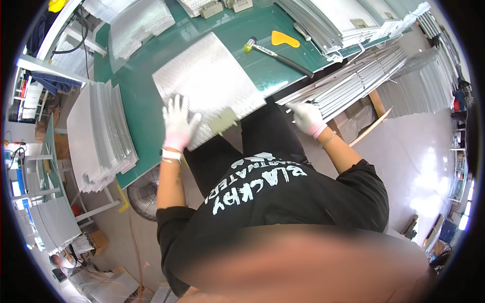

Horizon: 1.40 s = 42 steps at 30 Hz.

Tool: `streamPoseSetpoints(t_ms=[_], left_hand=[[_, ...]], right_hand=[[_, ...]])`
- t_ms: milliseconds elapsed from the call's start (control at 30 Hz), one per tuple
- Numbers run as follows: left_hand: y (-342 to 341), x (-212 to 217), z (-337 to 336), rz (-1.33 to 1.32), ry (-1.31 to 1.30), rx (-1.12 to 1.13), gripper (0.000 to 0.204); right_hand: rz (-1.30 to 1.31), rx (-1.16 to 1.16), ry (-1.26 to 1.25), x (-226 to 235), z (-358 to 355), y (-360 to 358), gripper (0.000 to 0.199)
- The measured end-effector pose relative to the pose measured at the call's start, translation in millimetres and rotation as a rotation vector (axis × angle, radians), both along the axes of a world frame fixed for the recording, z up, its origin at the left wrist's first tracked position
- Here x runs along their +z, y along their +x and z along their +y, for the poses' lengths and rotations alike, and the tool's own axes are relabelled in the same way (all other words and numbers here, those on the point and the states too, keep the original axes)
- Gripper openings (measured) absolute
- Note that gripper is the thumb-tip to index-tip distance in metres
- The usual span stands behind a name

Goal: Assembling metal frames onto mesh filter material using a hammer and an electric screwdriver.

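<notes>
One ribbed metal sheet (207, 83) lies flat on the green table (136, 101), its near corner overhanging the table edge toward the person. The gloved left hand (178, 121) rests on the sheet's near left part, fingers spread flat, gripping nothing. The gloved right hand (307, 117) is closed around the end of a metal strip in the pile of strips (353, 83) at the right. A mallet (275, 51) and a yellow scraper (284, 39) lie beyond the sheet, and a stack of sheets (101, 134) stands at the left.
</notes>
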<state>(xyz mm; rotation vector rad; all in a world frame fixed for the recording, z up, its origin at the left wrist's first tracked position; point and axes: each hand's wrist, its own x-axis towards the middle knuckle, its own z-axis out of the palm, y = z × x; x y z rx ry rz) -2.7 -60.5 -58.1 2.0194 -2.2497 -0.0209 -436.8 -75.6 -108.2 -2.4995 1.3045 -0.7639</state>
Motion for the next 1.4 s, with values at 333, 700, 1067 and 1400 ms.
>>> streamPoseSetpoints(t_ms=[333, 700, 1067, 1400], left_hand=[[-61, 57, 0, 0.302, -0.289, -0.358, 0.056], [-143, -73, 62, 0.903, 0.303, -0.375, 0.035], [22, 105, 100, 1.382, -1.076, -0.010, 0.068], [-12, 40, 125, 1.367, -0.209, 0.230, 0.066]], right_hand=[[0.541, -0.238, 0.005, -50, -47, -68, 0.009], [0.193, 0.548, 0.161, 111, 37, 131, 0.012], [-1.964, -0.063, 1.163, 37, -4, 53, 0.047], [-1.965, 0.075, 0.352, 161, -79, -12, 0.032]])
